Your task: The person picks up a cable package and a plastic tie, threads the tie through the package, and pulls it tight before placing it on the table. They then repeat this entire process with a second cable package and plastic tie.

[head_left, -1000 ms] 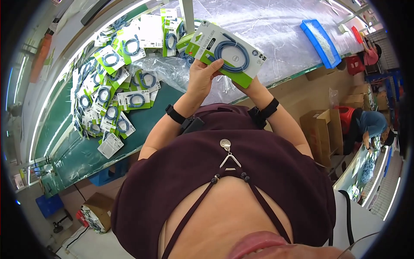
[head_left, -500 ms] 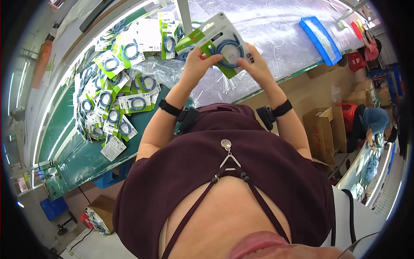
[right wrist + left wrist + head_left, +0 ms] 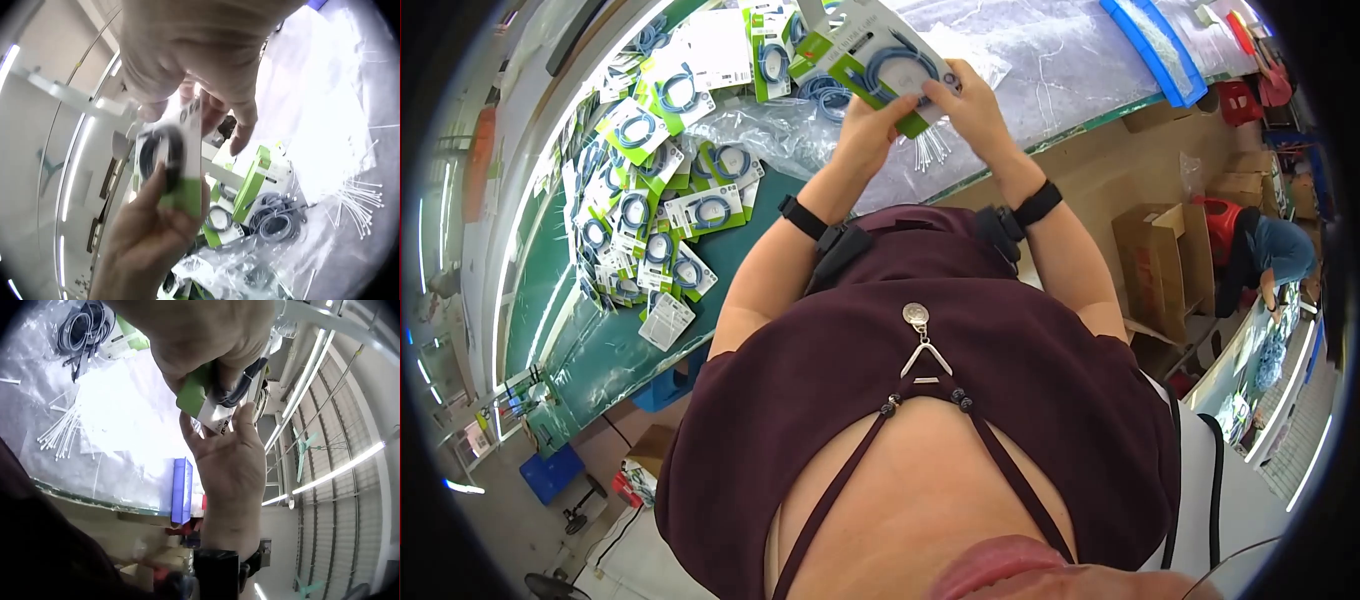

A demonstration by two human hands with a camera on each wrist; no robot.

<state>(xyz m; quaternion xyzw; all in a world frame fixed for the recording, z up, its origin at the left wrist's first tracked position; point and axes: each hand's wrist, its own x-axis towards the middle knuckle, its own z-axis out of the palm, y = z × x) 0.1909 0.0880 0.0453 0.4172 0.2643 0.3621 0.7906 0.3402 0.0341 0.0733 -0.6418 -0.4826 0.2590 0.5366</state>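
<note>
Both hands hold a green-and-white carded cable pack (image 3: 897,66) up over the table; a coiled blue cable is on its front. My left hand (image 3: 866,136) grips the lower left edge, thumb lying on the front by the coil. At the lower right corner my right hand (image 3: 978,112) pinches the card, its thumb also on the front. The right wrist view shows the left hand (image 3: 147,240) under the pack (image 3: 190,140), with the right hand (image 3: 194,56) at its top edge. Fingers behind the card are mostly hidden in the head view.
A heap of similar carded cables (image 3: 635,215) covers the left of the table. Clear plastic wrap (image 3: 745,125) and a loose coiled cable (image 3: 825,95) lie beside it. White cable ties (image 3: 930,150) are near the front edge, a blue tray (image 3: 1155,50) at the far right.
The right hand came from behind the card to its right corner, thumb now on the front. Hands and pack sit higher and farther left in the head view, which has itself shifted.
</note>
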